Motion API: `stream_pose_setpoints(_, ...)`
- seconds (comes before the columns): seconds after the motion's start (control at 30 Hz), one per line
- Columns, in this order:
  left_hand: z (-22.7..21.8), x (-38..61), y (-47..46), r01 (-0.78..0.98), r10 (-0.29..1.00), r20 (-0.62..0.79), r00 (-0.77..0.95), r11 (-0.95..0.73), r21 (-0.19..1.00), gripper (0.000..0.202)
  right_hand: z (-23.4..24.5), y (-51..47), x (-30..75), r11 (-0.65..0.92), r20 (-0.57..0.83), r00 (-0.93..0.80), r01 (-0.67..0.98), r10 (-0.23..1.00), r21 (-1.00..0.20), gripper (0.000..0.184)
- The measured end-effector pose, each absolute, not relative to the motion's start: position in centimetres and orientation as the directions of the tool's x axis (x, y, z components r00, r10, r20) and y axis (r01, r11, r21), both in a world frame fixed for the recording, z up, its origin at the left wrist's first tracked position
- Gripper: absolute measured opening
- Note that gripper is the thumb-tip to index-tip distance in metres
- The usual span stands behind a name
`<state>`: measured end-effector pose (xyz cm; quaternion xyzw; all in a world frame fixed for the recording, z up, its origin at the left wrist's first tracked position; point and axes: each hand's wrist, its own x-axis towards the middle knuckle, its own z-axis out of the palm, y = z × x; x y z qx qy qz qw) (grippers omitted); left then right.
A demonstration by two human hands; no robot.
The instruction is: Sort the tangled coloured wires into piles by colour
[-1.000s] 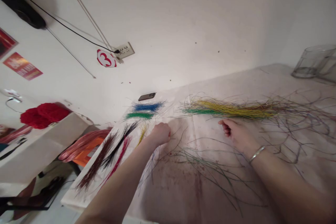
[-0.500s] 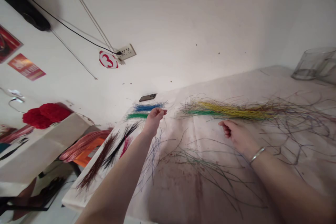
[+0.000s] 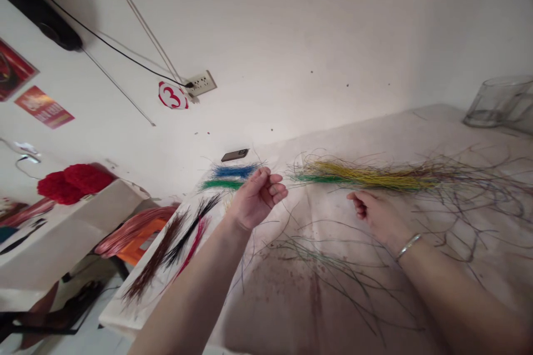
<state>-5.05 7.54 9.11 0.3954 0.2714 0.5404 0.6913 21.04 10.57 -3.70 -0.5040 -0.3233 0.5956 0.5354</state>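
Note:
My left hand is raised over the table, palm turned partly up. Its thumb and index finger meet in a pinch, and the other fingers curl loosely; anything between the tips is too fine to make out. Just behind it lie a bundle of blue wires and a bundle of green wires. My right hand, with a silver bangle on the wrist, is closed in front of a long bundle of yellow wires. What its fingers hold, if anything, is hidden. Loose dark-green wires are spread between my forearms.
Brown wires, black wires and pink-red wires lie on the left. A phone rests by the wall. Tangled wires and a glass mug are on the right. Copper-coloured wire lies over an orange stool.
My left hand has moved right and slightly nearer, turning its palm upward. The right hand has stayed in place, still closed.

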Motion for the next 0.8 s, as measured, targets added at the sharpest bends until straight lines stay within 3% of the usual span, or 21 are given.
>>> stream_pose_setpoints(0.1, 9.3, -3.5, 5.9, -0.382, 0.923, 0.108, 0.371, 0.046, 0.923, 0.009, -3.7, 10.6, 21.1, -0.231, -0.270, 0.074, -0.335, 0.960, -0.913, 0.016)
stream_pose_setpoints(0.2, 9.1, -1.9, 3.9, -0.003, 0.880, 0.134, 0.455, -0.150, 0.989, 0.010, -3.7, 10.6, 21.1, -0.240, -0.280, 0.071, -0.347, 0.957, -0.907, 0.018)
stream_pose_setpoints(0.27, 8.3, -0.7, 2.3, 0.326, 0.839, 0.109, 0.533, -0.322, 0.889, 0.009, -3.6, 10.5, 21.1, -0.246, -0.290, 0.074, -0.357, 0.954, -0.901, 0.018)
stream_pose_setpoints(0.33, 6.7, 0.4, 1.0, 0.535, 0.758, 0.095, 0.646, -0.537, 0.653, 0.005, -3.5, 10.5, 21.1, -0.260, -0.308, 0.070, -0.381, 0.949, -0.888, 0.016)
stream_pose_setpoints(0.43, 3.8, 1.7, -0.2, 0.574, 0.625, 0.062, 0.778, -0.747, 0.336, 0.008, -3.3, 10.5, 21.1, -0.270, -0.323, 0.059, -0.421, 0.944, -0.866, 0.016)
stream_pose_setpoints(0.5, 2.4, 2.1, -0.2, 0.573, 0.596, 0.043, 0.802, -0.787, 0.228, 0.010, -3.3, 10.6, 21.2, -0.275, -0.333, 0.054, -0.446, 0.942, -0.852, 0.019)
stream_pose_setpoints(0.63, 2.0, 1.6, 1.0, 0.575, 0.605, 0.113, 0.788, -0.789, 0.217, 0.013, -3.2, 11.0, 21.6, -0.323, -0.394, 0.018, -0.535, 0.919, -0.780, 0.022)
stream_pose_setpoints(0.8, 2.4, 0.8, 3.6, 0.695, 0.729, 0.191, 0.657, -0.684, 0.223, 0.015, -2.4, 11.1, 22.3, -0.357, -0.447, 0.008, -0.590, 0.894, -0.725, 0.023)
